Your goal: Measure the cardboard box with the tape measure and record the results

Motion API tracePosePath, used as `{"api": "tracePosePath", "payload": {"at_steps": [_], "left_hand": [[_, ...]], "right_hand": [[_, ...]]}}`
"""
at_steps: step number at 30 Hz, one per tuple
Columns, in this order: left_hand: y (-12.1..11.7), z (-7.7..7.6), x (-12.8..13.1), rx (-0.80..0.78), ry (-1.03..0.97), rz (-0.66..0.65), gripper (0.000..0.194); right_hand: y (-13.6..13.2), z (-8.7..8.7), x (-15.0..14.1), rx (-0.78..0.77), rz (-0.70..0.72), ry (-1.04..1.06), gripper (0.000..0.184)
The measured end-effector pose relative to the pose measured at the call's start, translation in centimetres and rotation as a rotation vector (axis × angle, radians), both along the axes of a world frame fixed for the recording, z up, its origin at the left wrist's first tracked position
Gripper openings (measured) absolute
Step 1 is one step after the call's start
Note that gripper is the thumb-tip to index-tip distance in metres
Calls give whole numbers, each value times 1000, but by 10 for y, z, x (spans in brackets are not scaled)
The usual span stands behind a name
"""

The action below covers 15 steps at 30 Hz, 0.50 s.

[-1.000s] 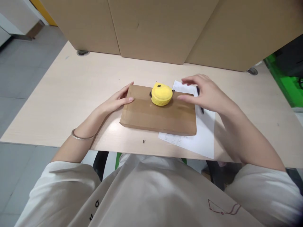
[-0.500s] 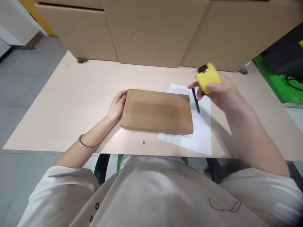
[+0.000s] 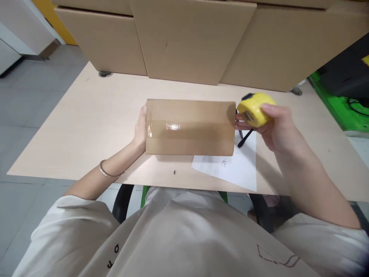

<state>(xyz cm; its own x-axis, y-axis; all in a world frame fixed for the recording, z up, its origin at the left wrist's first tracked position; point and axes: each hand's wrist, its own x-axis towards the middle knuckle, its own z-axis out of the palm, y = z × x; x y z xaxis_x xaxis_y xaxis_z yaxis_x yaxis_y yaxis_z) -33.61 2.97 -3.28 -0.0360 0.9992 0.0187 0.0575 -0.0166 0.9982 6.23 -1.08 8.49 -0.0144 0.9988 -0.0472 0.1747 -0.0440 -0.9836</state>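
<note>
A small brown cardboard box [image 3: 190, 127] with a strip of clear tape is raised in front of me, its face tilted up. My left hand [image 3: 140, 126] presses against its left end, with the fingers partly hidden behind it. My right hand [image 3: 272, 123] grips a yellow tape measure [image 3: 256, 109] at the box's right end. Some of its fingertips reach to the box's right edge. A black strap [image 3: 245, 138] dangles below the tape measure. Beneath lies a white printed sheet of paper [image 3: 233, 169], partly covered by the box, with a black pen [image 3: 240, 134] mostly hidden over it.
Large cardboard boxes [image 3: 193, 42] stand along the back of the light wooden table [image 3: 72, 130]. The table's front edge runs close to my body. A green and black object [image 3: 331, 96] is beyond the right side.
The box has been tipped, and its face now turns more toward me. My right hand has brought the tape measure down to the box's right end.
</note>
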Motion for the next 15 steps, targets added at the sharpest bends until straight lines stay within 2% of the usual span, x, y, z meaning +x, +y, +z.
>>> {"api": "tracePosePath", "payload": {"at_steps": [2,3,5,7,8,10,15], "left_hand": [[1,9,-1,28,-109,47,94],[3,12,-1,136,-141,45,94],[7,13,2,513,-151,-10,98],[5,10,9,865,-96,-78,113],[0,7,15,979,-38,-108,120],[-15,2,30,1091,104,-132,123],[-58,-11,67,1183,256,-53,100]], "right_hand": [[16,11,-7,122,-10,58,54],[27,12,-11,190,-19,96,53],[53,9,-21,303,-46,195,55],[81,-1,-35,312,-47,300,66],[93,-8,-43,299,-50,329,72],[110,-20,-60,254,-42,351,78],[121,-44,-90,200,15,279,78]]}}
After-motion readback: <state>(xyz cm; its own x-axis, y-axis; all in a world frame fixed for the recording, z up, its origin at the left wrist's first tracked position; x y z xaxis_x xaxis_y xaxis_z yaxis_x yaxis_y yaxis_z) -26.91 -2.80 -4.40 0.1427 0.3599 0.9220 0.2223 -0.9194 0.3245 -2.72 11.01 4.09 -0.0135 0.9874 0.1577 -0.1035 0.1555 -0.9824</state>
